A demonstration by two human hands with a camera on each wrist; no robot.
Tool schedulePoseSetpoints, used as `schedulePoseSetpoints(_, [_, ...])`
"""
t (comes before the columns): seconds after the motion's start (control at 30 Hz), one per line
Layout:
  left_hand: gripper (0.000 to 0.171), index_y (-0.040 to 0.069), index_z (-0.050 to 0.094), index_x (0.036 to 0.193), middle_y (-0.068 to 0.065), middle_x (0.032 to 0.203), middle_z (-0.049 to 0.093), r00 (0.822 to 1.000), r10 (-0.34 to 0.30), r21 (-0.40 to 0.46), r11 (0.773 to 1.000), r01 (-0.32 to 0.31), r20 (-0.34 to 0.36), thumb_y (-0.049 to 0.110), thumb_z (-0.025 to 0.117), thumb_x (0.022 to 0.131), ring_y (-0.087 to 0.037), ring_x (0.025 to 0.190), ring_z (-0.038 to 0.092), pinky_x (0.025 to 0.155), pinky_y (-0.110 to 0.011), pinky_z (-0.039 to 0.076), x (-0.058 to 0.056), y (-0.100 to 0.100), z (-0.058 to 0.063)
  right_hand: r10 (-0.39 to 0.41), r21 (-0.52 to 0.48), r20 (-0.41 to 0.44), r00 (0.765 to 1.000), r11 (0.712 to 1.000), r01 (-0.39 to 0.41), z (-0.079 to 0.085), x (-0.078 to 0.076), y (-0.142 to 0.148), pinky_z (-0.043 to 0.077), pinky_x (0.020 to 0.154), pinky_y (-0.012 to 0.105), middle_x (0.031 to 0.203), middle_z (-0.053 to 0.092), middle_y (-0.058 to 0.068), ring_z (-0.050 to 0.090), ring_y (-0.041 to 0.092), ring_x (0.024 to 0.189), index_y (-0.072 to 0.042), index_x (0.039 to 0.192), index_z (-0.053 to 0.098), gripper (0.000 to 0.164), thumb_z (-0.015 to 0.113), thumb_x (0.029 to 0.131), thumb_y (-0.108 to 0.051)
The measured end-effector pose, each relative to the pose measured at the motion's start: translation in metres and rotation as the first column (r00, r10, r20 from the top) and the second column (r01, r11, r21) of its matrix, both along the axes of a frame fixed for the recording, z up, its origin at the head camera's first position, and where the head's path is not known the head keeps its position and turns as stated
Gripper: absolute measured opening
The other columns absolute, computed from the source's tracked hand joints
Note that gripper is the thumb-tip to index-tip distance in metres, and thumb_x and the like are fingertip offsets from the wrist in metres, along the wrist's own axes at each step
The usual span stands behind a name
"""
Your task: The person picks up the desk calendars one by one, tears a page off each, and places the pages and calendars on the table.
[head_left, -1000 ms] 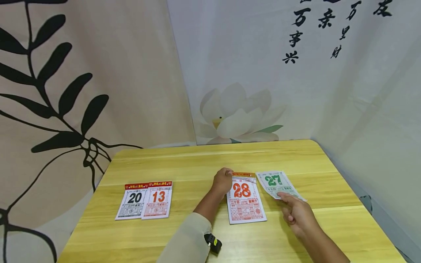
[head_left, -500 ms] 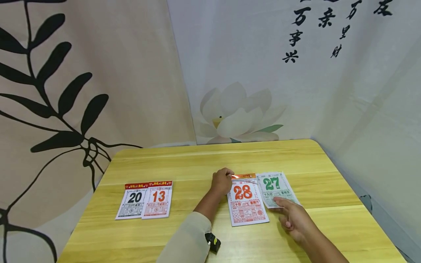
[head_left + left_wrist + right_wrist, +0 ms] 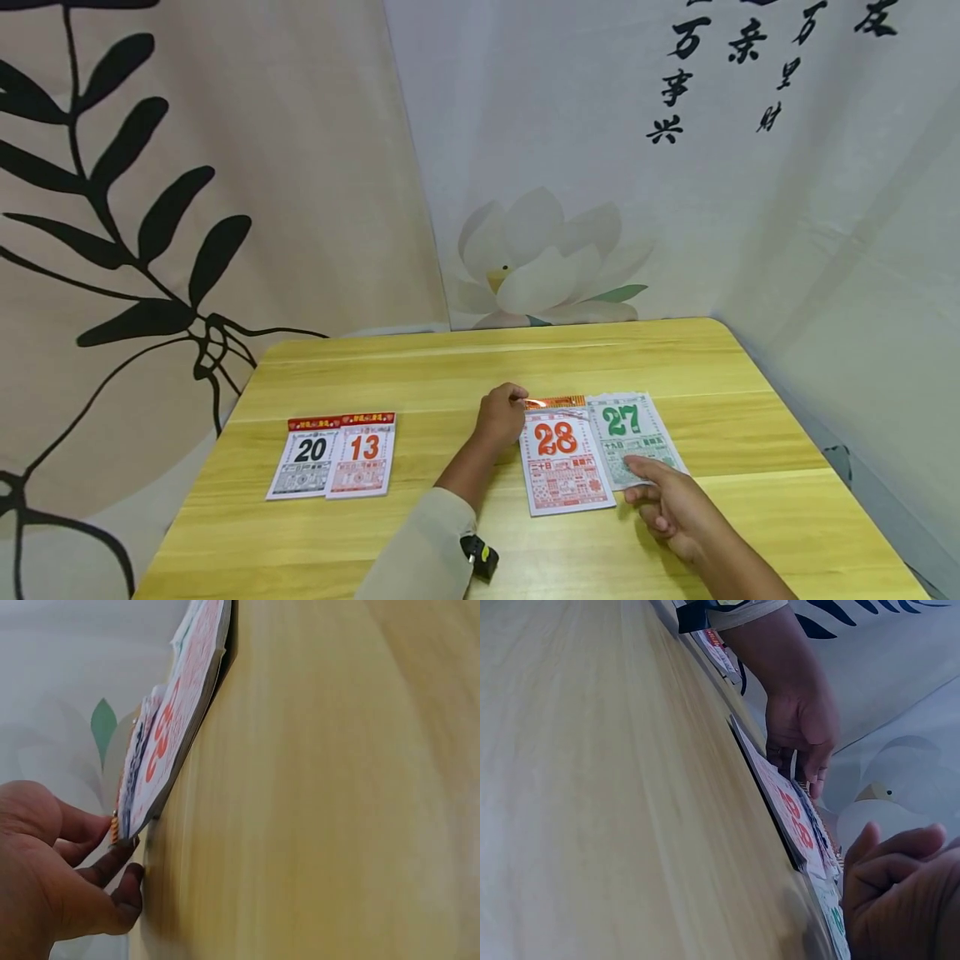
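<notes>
A tear-off calendar pad [image 3: 566, 458] shows a red 28 beneath an orange-gold top strip. My left hand [image 3: 500, 421] pinches its upper left corner; in the left wrist view the pad [image 3: 176, 727] is tilted, with its thick edge showing. Right beside the pad is a calendar page [image 3: 630, 429] with a green 27, its left edge close along the pad. My right hand [image 3: 678, 508] pinches the page's lower edge, thumb on top. In the right wrist view the curled fingers of the right hand [image 3: 900, 892] partly hide that page.
Two red-topped calendar pads, one with a black 20 [image 3: 303, 462] and one with a red 13 [image 3: 362, 458], lie side by side at the left of the wooden table [image 3: 420, 367]. Printed curtains [image 3: 540, 150] hang behind the table.
The page with the 27 has moved left and nearer to me, turning straighter until it lies along the pad. The pad with the 28 has shifted slightly toward me.
</notes>
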State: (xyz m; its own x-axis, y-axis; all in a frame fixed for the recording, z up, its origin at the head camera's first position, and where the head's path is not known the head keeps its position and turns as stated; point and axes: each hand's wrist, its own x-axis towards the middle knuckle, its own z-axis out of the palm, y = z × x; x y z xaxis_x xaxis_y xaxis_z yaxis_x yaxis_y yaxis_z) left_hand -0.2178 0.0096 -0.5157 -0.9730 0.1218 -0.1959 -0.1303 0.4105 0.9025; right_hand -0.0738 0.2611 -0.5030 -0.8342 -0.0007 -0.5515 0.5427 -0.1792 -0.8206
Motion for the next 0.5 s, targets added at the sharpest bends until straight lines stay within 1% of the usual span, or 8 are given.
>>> schedulePoseSetpoints(0.1, [0.027, 0.005, 0.069, 0.132, -0.016, 0.13, 0.069, 1.0, 0.001, -0.003, 1.0, -0.001, 0.019, 0.009, 0.05, 0.113, -0.024, 0.096, 0.069, 0.077, -0.032, 0.058, 0.001, -0.007, 0.001, 0.013, -0.007, -0.011, 1.0, 1.0, -0.013, 0.001, -0.001, -0.004, 0.028, 0.043, 0.013, 0.083, 0.066, 0.001, 0.033, -0.001, 0.048, 0.001, 0.167, 0.033, 0.058, 0.047, 0.116, -0.023])
schedulePoseSetpoints(0.2, [0.027, 0.008, 0.07, 0.131, -0.014, 0.134, 0.071, 1.0, 0.021, -0.034, 0.999, -0.02, 0.019, 0.01, 0.052, 0.111, -0.025, 0.104, 0.07, 0.083, -0.036, 0.058, 0.001, -0.014, 0.004, 0.023, -0.008, -0.025, 0.999, 1.0, -0.023, 0.003, -0.004, -0.009, 0.028, 0.042, 0.013, 0.084, 0.066, 0.002, 0.033, -0.001, 0.047, 0.002, 0.166, 0.035, 0.058, 0.049, 0.115, -0.022])
schedulePoseSetpoints(0.27, [0.026, 0.01, 0.072, 0.13, -0.011, 0.136, 0.071, 0.999, 0.043, -0.063, 0.997, -0.042, 0.01, 0.012, 0.053, 0.111, -0.028, 0.112, 0.069, 0.091, -0.042, 0.057, 0.002, -0.019, 0.006, 0.032, -0.007, -0.035, 0.999, 0.999, -0.032, 0.004, -0.005, -0.012, 0.028, 0.042, 0.013, 0.084, 0.066, 0.002, 0.033, -0.001, 0.047, 0.002, 0.166, 0.036, 0.057, 0.05, 0.115, -0.022])
schedulePoseSetpoints(0.3, [0.026, 0.011, 0.072, 0.129, -0.01, 0.137, 0.071, 0.999, 0.048, -0.081, 0.996, -0.048, -0.003, 0.012, 0.054, 0.11, -0.03, 0.118, 0.068, 0.097, -0.048, 0.056, 0.002, -0.022, 0.007, 0.036, -0.01, -0.041, 0.998, 0.999, -0.037, 0.004, -0.006, -0.013, 0.029, 0.042, 0.013, 0.084, 0.066, 0.002, 0.033, -0.001, 0.048, 0.002, 0.166, 0.037, 0.057, 0.05, 0.116, -0.022])
schedulePoseSetpoints(0.4, [0.026, 0.012, 0.073, 0.13, -0.008, 0.14, 0.07, 0.998, 0.06, -0.116, 0.991, -0.064, -0.031, 0.013, 0.055, 0.111, -0.04, 0.134, 0.06, 0.11, -0.064, 0.047, 0.004, -0.03, 0.01, 0.052, -0.026, -0.059, 0.997, 0.998, -0.054, 0.006, -0.009, -0.017, 0.029, 0.042, 0.013, 0.085, 0.066, 0.002, 0.033, -0.001, 0.049, 0.004, 0.166, 0.036, 0.057, 0.049, 0.116, -0.021])
schedulePoseSetpoints(0.47, [0.026, 0.012, 0.073, 0.131, -0.008, 0.14, 0.068, 0.997, 0.071, -0.127, 0.989, -0.075, -0.036, 0.014, 0.055, 0.112, -0.046, 0.142, 0.052, 0.114, -0.07, 0.04, 0.005, -0.036, 0.012, 0.076, -0.038, -0.072, 0.995, 0.996, -0.079, 0.007, -0.01, -0.02, 0.03, 0.042, 0.012, 0.086, 0.066, 0.001, 0.034, -0.001, 0.049, 0.005, 0.166, 0.033, 0.058, 0.048, 0.116, -0.021])
schedulePoseSetpoints(0.5, [0.026, 0.012, 0.073, 0.132, -0.009, 0.141, 0.066, 0.996, 0.078, -0.137, 0.987, -0.083, -0.039, 0.014, 0.056, 0.113, -0.048, 0.144, 0.049, 0.114, -0.072, 0.04, 0.006, -0.039, 0.013, 0.089, -0.047, -0.079, 0.993, 0.995, -0.093, 0.008, -0.011, -0.022, 0.03, 0.042, 0.012, 0.087, 0.066, 0.001, 0.035, -0.002, 0.05, 0.005, 0.167, 0.031, 0.059, 0.048, 0.116, -0.021])
